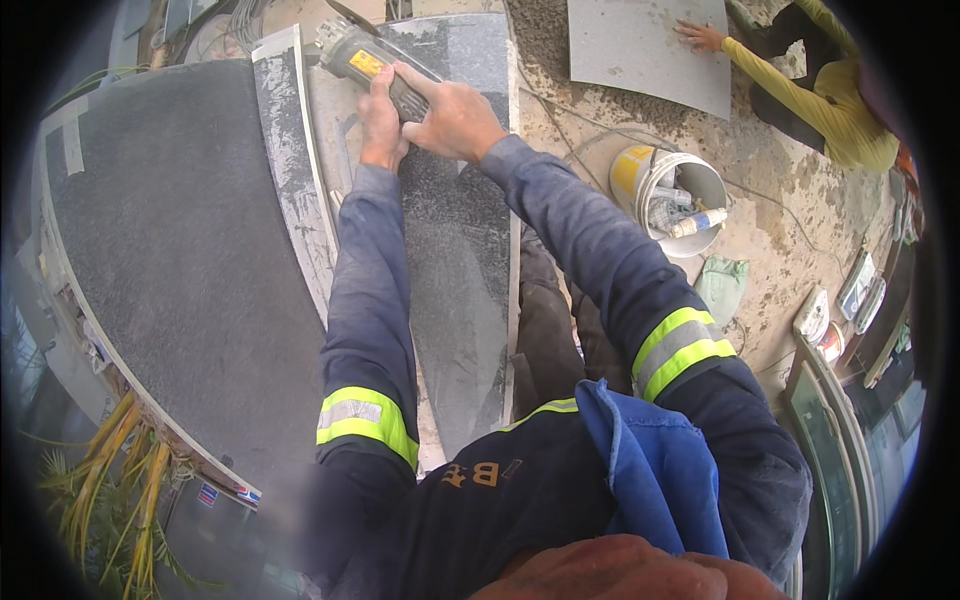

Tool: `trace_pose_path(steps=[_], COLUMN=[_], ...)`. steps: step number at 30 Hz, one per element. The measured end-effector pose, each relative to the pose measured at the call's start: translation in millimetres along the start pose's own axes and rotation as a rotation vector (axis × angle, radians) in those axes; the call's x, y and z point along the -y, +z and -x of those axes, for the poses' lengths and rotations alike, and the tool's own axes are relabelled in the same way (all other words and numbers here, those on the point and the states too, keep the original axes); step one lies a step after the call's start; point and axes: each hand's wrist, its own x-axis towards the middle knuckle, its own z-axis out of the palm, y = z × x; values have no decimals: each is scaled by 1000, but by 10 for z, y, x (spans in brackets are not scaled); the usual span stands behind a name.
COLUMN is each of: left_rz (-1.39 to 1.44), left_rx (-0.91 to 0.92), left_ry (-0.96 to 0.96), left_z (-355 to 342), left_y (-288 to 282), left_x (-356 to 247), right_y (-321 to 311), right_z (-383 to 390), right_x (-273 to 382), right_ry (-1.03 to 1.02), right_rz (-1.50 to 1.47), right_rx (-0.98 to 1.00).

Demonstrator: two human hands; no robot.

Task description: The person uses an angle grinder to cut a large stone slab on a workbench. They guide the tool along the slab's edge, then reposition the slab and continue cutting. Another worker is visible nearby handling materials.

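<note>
A grey angle grinder (pixel 350 52) with a yellow label lies across the top of a narrow dark slab (pixel 460 290). My left hand (pixel 380 122) closes on the near side of its body, fingers largely hidden. Wrapped round the rear part is my right hand (pixel 455 120), its index finger stretched along the casing. A dark curved edge, perhaps the disc, shows beyond the tool's head. To the left, a pale, dust-smeared strip (pixel 290 150) runs beside a wide dark panel (pixel 170 230).
A white bucket (pixel 690 170) holding tubes and bottles stands at right, near a pale green bag (pixel 722 285). Cables cross the stained floor. At upper right another person (pixel 830 100) in yellow sleeves rests a hand on a light grey sheet (pixel 650 50). Palm fronds (pixel 115 490) fill the lower left.
</note>
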Motion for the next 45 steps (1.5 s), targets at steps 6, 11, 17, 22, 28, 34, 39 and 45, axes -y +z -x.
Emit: trace_pose_path(steps=[6,11,17,22,28,34,39,45], left_rz=[1,15,9,37,69,-322,-1403,-1619], left_rx=[-4,11,25,7,31,-63,-521,-549], left_ry=[-17,-38,-62,-64,-72,123,253,286], left_z=[131,107,-6,-43,98,426,1434,1794], left_y=[106,86,27,48,87,-320,-425,-608], left_x=[3,2,-36,-38,18,322,884,1311], right_y=[-14,-5,3,23,-76,-66,-60,-62], right_z=[91,78,-17,-84,89,201,181,95], right_x=[-65,-66,-23,-60,-34,-14,-83,-43], right_ry=[-31,-42,-29,-28,2,-36,-26,-4], right_rz=[12,33,24,27,26,76,35,71], right_rx=[-48,-51,-31,-23,6,-15,-9,65])
